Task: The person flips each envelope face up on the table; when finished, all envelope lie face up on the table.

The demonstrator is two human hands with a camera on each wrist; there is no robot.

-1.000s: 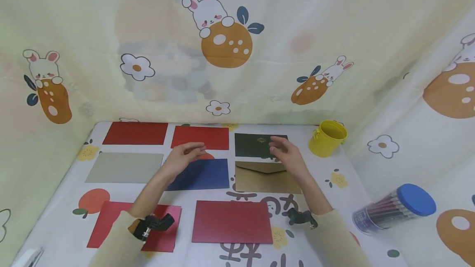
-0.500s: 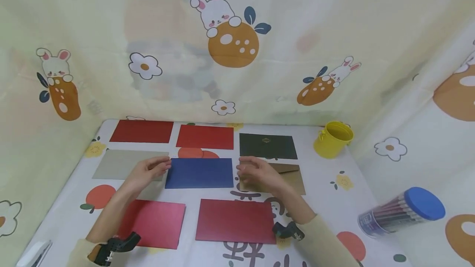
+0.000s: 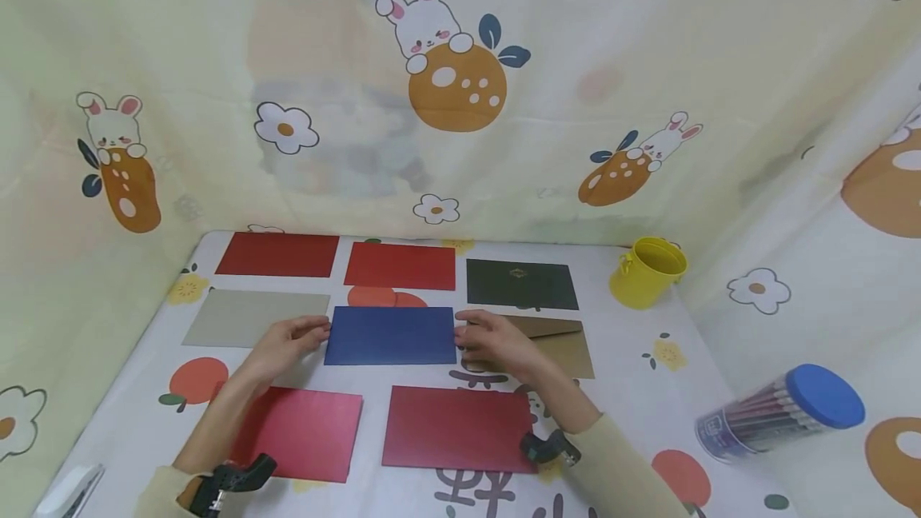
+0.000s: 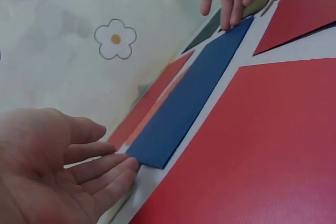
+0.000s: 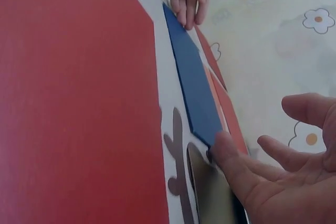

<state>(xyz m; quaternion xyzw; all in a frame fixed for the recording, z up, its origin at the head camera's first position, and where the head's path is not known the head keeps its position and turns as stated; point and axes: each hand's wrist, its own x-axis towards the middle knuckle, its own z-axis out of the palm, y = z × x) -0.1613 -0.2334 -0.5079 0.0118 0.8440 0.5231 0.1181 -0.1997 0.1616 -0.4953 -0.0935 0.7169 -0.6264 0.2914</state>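
Note:
A blue envelope (image 3: 390, 336) lies flat in the middle of the table, between both hands. My left hand (image 3: 290, 346) has its fingertips right at the envelope's left edge; the left wrist view shows these fingers (image 4: 113, 174) extended, palm facing inward. At the opposite edge is my right hand (image 3: 496, 342), fingers (image 5: 236, 169) fairly straight and the thumb held apart. It partly covers a gold-brown envelope (image 3: 564, 346). Below the left forearm lies a pinkish-red envelope (image 3: 309, 434), and a darker red envelope (image 3: 456, 428) lies to its right.
Along the back lie a dark red envelope (image 3: 277, 254), a bright red one and a dark green envelope (image 3: 521, 284). A grey envelope (image 3: 245, 316) is at left. A yellow bucket (image 3: 647, 272) and a blue-lidded tub of pens (image 3: 780, 410) stand on the right. A white object (image 3: 68, 490) sits front left.
Both hands have come down and back from above the rear envelopes to the two sides of the blue envelope. The camera view has shifted slightly. The envelopes keep their arrangement.

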